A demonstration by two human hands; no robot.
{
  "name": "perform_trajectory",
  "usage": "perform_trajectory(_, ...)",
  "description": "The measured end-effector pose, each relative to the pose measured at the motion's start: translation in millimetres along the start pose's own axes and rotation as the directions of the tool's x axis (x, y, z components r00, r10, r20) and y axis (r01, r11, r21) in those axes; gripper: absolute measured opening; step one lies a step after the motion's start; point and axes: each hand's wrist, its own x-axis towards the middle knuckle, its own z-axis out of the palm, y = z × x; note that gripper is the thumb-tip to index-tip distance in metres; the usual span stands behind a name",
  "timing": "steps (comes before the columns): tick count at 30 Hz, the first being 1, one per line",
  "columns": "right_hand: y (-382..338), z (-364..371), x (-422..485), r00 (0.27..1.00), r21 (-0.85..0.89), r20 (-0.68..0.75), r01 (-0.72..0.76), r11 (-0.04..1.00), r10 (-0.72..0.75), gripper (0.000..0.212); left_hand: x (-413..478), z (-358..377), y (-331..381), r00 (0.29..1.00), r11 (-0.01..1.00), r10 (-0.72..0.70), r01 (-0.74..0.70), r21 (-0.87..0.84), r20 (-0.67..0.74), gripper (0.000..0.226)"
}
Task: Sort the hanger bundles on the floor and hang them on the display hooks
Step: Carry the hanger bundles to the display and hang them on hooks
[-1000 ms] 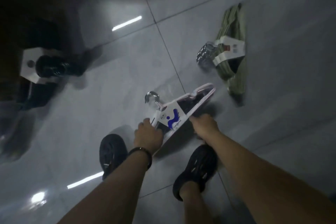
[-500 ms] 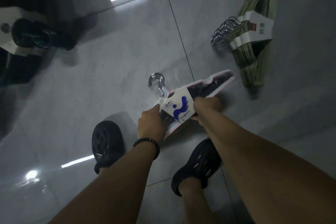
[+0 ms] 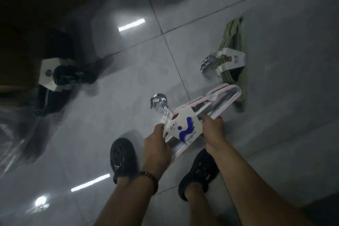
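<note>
Glossy grey floor tiles (image 3: 110,115) fill the view, ceiling lights glaring off them, and dead centre we have the pink plastic hanger bundle (image 3: 216,97), lifted clear of the floor in both hands above the feet. Its white card band with the blue logo (image 3: 183,128) faces up and its chrome hooks (image 3: 158,100) point to the far left. The left hand (image 3: 156,145), black wristband (image 3: 150,178) on the wrist, has its fingers curled round the bundle just left of the card; the right hand (image 3: 213,130) grips the bars just right of it, fingers wrapped under. To the far right, the olive-green hanger bundle with a white label (image 3: 229,36) lies flat on the tiles, just beyond the pink tip. Well apart on the left lies the black hanger bundle in a white card sleeve (image 3: 67,75). Two black perforated clogs (image 3: 122,158) stand near, below the hands.
</note>
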Motion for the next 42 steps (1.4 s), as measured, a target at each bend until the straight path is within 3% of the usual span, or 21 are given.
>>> perform_trajectory(5,-79,-37,-98,0.991,0.212,0.135,-0.004,0.977,-0.025,0.046,-70,-60,73,1.000,0.999,0.025,-0.024,-0.048,0.013,0.047)
perform_trajectory(9,-161,-87,-191,0.974,0.283,0.175,0.091,0.955,-0.145,0.023,-145,-127,169,0.998,0.998,0.056,-0.056,-0.006,-0.002,0.047)
perform_trajectory(11,-205,-114,-247,0.959,0.343,0.158,0.169,0.924,-0.234,0.005,-182,-165,220,0.985,0.986,0.165,-0.165,0.008,-0.044,0.041)
perform_trajectory(15,-272,-164,-346,0.951,0.455,-0.019,0.282,0.845,-0.308,0.014,-255,-236,311,0.951,0.948,0.306,-0.302,-0.097,0.034,0.039)
perform_trajectory(18,-307,-197,-402,0.957,0.617,-0.096,0.273,0.738,-0.274,0.032,-299,-279,367,0.875,0.900,0.421,-0.373,-0.225,0.237,0.049)
perform_trajectory(21,-316,-218,-448,0.960,0.735,-0.177,0.276,0.619,-0.218,0.022,-328,-314,410,0.780,0.890,0.445,-0.329,-0.317,0.439,0.042)
perform_trajectory(24,-313,-229,-491,0.934,0.799,-0.285,0.356,0.485,-0.215,0.021,-338,-338,439,0.685,0.826,0.558,-0.514,-0.232,0.468,0.032)
perform_trajectory(26,-304,-229,-523,0.900,0.782,-0.389,0.436,0.445,-0.199,0.028,-345,-354,455,0.573,0.719,0.656,-0.672,-0.177,0.491,0.023)
perform_trajectory(27,-295,-228,-539,0.848,0.723,-0.508,0.514,0.461,-0.148,0.037,-348,-361,463,0.510,0.657,0.691,-0.739,-0.150,0.513,0.022)
perform_trajectory(28,-286,-224,-561,0.721,0.605,-0.690,0.622,0.497,-0.062,0.050,-351,-369,471,0.453,0.595,0.714,-0.795,-0.121,0.533,0.023)
perform_trajectory(29,-277,-222,-585,0.484,0.407,-0.875,0.728,0.551,0.006,0.060,-354,-374,480,0.395,0.524,0.729,-0.847,-0.085,0.558,0.025)
perform_trajectory(30,-268,-219,-612,0.186,0.148,-0.983,0.805,0.575,-0.007,0.068,-358,-379,489,0.336,0.445,0.734,-0.895,-0.044,0.590,0.027)
perform_trajectory(31,-262,-221,-640,-0.076,-0.128,-0.991,0.783,0.608,-0.112,0.074,-365,-381,497,0.276,0.360,0.732,-0.933,-0.010,0.623,0.028)
perform_trajectory(32,-258,-227,-666,-0.216,-0.365,-0.928,0.685,0.631,-0.303,0.078,-376,-384,505,0.217,0.277,0.725,-0.961,0.011,0.654,0.026)
perform_trajectory(33,-254,-234,-690,-0.204,-0.545,-0.825,0.536,0.645,-0.528,0.084,-389,-386,511,0.152,0.192,0.716,-0.981,0.018,0.681,0.024)
perform_trajectory(34,-252,-242,-719,-0.032,-0.653,-0.715,0.386,0.651,-0.698,0.093,-404,-387,516,0.084,0.103,0.704,-0.995,0.016,0.706,0.027)
perform_trajectory(35,-251,-248,-743,0.203,-0.708,-0.630,0.246,0.662,-0.749,0.101,-421,-387,520,0.007,0.008,0.685,-1.000,0.002,0.728,0.032)
perform_trajectory(36,-247,-253,-764,0.387,-0.731,-0.576,0.150,0.665,-0.720,0.103,-441,-388,523,-0.077,-0.094,0.658,-0.995,-0.020,0.749,0.037)
perform_trajectory(37,-239,-258,-780,0.508,-0.705,-0.564,0.115,0.700,-0.651,0.099,-461,-387,525,-0.164,-0.196,0.622,-0.979,-0.051,0.766,0.039)
perform_trajectory(39,-221,-259,-815,0.629,-0.540,-0.593,0.153,0.827,-0.503,0.080,-505,-386,522,-0.309,-0.351,0.523,-0.927,-0.130,0.794,0.045)
perform_trajectory(42,-168,-252,-866,0.675,-0.263,-0.624,0.295,0.919,-0.395,0.054,-572,-384,505,-0.446,-0.542,0.332,-0.812,-0.219,0.831,0.053)
